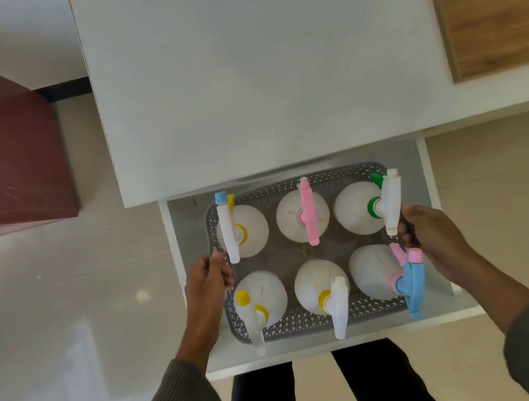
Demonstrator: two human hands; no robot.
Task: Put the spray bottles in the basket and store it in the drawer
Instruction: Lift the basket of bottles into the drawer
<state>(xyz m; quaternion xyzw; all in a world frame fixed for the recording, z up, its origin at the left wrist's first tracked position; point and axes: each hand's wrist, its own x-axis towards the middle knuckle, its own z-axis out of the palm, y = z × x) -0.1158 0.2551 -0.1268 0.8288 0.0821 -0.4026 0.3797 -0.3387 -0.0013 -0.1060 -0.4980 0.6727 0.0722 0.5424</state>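
Both sets of fingers were clamped on the grey perforated plastic basket (313,318), left hand (207,278) on its left rim, right hand (435,239) on its right. Six white spray bottles (303,216) stood inside; the basket sat within the open white drawer (186,219).

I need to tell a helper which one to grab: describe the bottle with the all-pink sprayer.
Look in the open white drawer, inside the grey basket. It is the middle bottle of the far row. Its sprayer alone is entirely pink; its neighbours have white sprayers.
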